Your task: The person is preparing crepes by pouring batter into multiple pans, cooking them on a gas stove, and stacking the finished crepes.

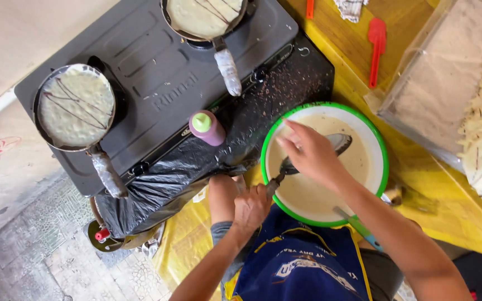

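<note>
A white bowl with a green rim holds pale batter and stands on the yellow table in front of me. A metal ladle lies across it, its cup over the batter. My left hand is closed around the ladle's handle end at the bowl's near-left rim. My right hand reaches over the bowl with fingers stretched out, resting on the ladle's shaft. Whether it grips the shaft is hidden.
A black two-burner stove carries two small pans, one on the left and one at the back, each with a pale crepe striped with dark lines. A purple squeeze bottle, a red spatula, a teal-handled tool and a clear box of folded crepes are nearby.
</note>
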